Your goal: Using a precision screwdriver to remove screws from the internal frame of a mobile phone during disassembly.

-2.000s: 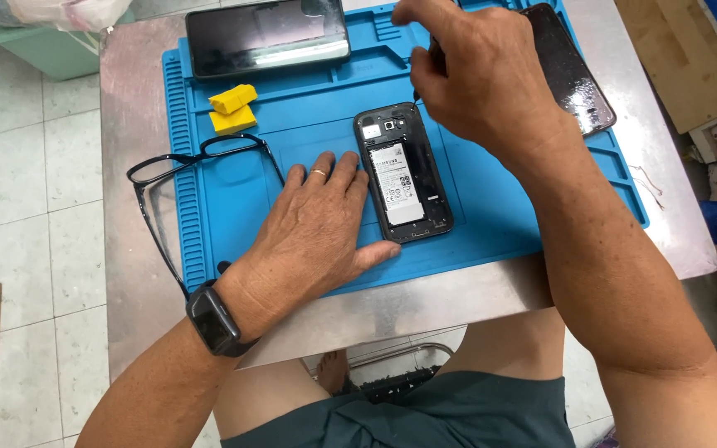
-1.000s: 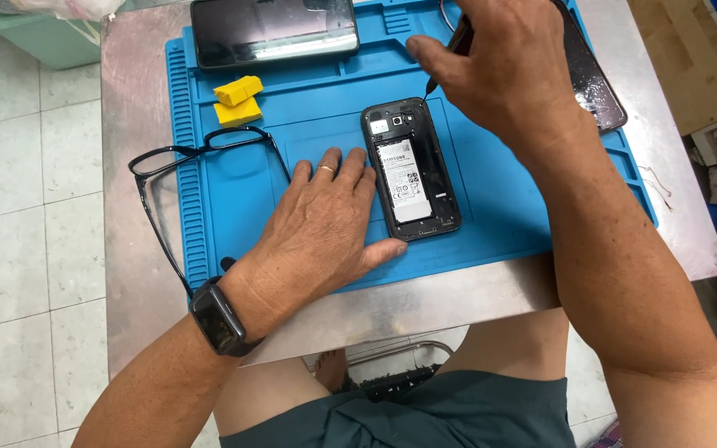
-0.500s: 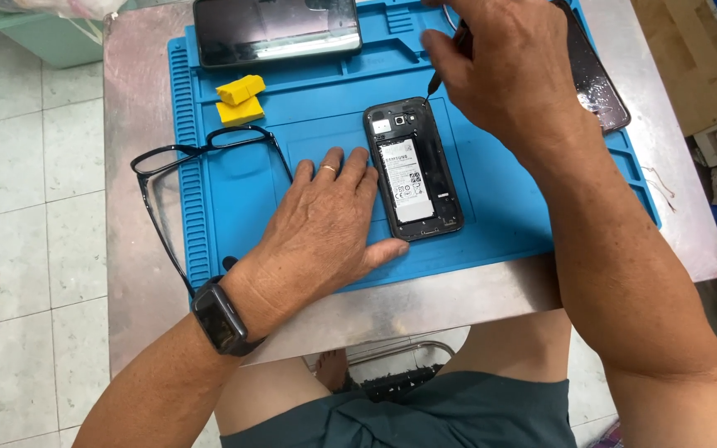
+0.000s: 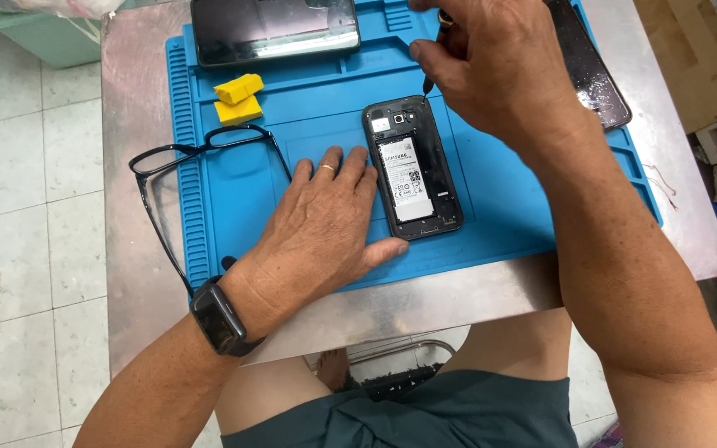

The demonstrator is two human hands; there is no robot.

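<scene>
In the head view, a blue silicone repair mat is seen laid on a steel surface, filling the upper middle of the frame. An opened smartphone with its back cover removed is placed face down at the centre of the mat, its battery and camera exposed.

The left hand is laid flat and open on the mat at the centre of the frame, palm down, with the fingers spread; the thumb tip is set just beside the lower left corner of the smartphone, and the fingertips lie just beside its left edge. A gold ring is worn on one finger, and a black smartwatch is strapped to the wrist at the lower left.

The right hand is held at the upper centre-right, closed around a thin dark screwdriver, whose tip is pointed down just above the top edge of the smartphone; whether the tip touches it cannot be told.

Black-framed glasses are seen at the left, partly on the mat and partly on the surface. Two yellow wedges rest at the upper left of the mat. A dark phone lies along the top edge, and a dark glass panel lies at the upper right, partly hidden by the right hand.
</scene>
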